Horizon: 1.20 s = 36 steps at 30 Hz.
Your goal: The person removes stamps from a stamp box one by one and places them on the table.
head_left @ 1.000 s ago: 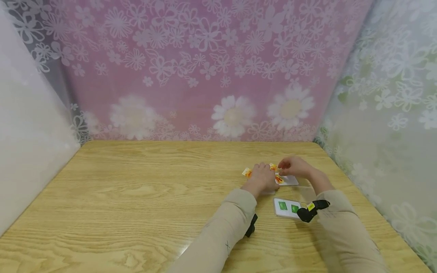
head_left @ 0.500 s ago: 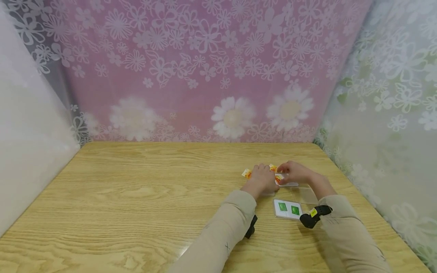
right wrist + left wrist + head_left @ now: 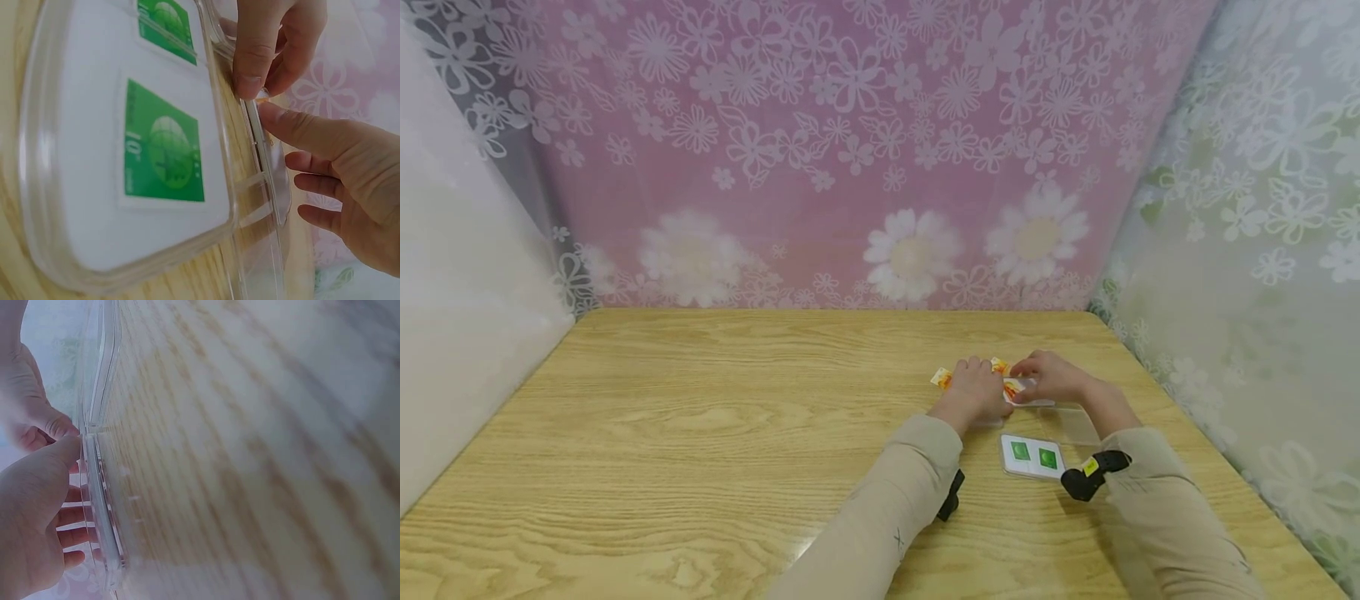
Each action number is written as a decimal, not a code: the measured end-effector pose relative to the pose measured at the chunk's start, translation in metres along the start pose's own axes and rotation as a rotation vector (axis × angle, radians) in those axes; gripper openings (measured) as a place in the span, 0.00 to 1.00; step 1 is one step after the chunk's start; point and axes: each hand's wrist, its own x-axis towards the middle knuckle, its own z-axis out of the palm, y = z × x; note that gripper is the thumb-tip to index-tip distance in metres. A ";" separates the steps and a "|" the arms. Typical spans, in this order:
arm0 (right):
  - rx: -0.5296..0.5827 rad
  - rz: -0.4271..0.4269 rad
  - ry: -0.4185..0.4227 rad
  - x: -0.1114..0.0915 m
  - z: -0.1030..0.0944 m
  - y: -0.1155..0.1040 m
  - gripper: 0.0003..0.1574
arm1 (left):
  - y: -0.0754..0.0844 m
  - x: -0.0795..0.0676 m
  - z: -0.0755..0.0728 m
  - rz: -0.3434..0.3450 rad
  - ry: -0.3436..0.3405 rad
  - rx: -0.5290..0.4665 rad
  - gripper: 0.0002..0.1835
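Note:
My left hand point(image 3: 976, 393) lies over a clear plastic case, its thumb at the near edge and its fingers on the far side, holding it in place. Beside it a white card point(image 3: 1037, 397) carries an orange stamp point(image 3: 1011, 389). My right hand point(image 3: 1054, 377) reaches in from the right, with thumb and forefinger at opposite edges of that stamp. In the right wrist view the fingertips of both hands meet over the card's edge, and the stamp mostly hides behind them. More orange stamps point(image 3: 942, 378) show past my left hand; its palm covers what lies below.
Nearer to me lies a clear case point(image 3: 1032, 457) with two green stamps point(image 3: 164, 142) on white. A transparent lid or sheet point(image 3: 1070, 426) lies under my right forearm. The wooden table point(image 3: 700, 417) ends at a pink flowered curtain point(image 3: 820, 208); pale curtains hang at both sides.
My right hand has come down and slightly left, its thumb and forefinger now at the orange stamp on the card. The left hand has stayed where it was.

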 end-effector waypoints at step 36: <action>0.069 0.027 0.018 0.006 0.001 0.003 0.23 | -0.001 0.003 0.003 -0.007 -0.011 -0.008 0.25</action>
